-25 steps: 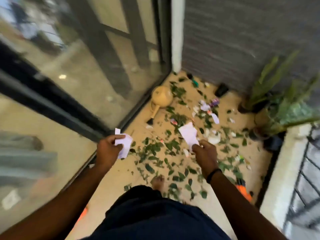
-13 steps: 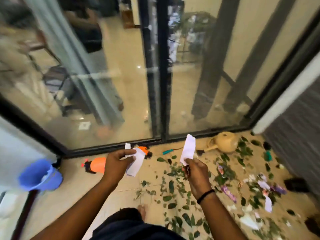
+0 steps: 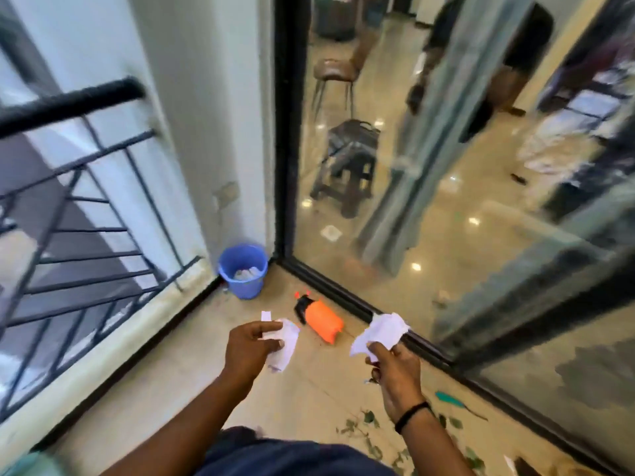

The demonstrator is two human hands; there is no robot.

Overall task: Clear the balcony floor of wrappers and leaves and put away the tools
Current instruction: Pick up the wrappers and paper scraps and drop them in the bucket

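Observation:
My left hand [image 3: 248,348] pinches a few white paper wrappers [image 3: 283,341] at mid-frame. My right hand [image 3: 395,369] grips a crumpled white wrapper [image 3: 381,331] a little to the right. Both hands are held above the beige balcony floor [image 3: 165,389]. A blue bucket [image 3: 244,271] with white scraps inside stands in the far corner, ahead of my left hand. An orange spray bottle [image 3: 323,321] with a black head lies on its side between the bucket and my hands. Green leaves [image 3: 367,424] lie scattered on the floor at the lower right.
A black metal railing [image 3: 68,207] on a low ledge runs along the left. Glass doors with a black frame [image 3: 343,300] bound the right side. A teal-handled tool [image 3: 450,400] lies on the floor by the door track.
My view has swung left from the leaf-covered end to the corner with the blue bucket. Both hands keep hold of their wrappers; the right one's paper is now crumpled.

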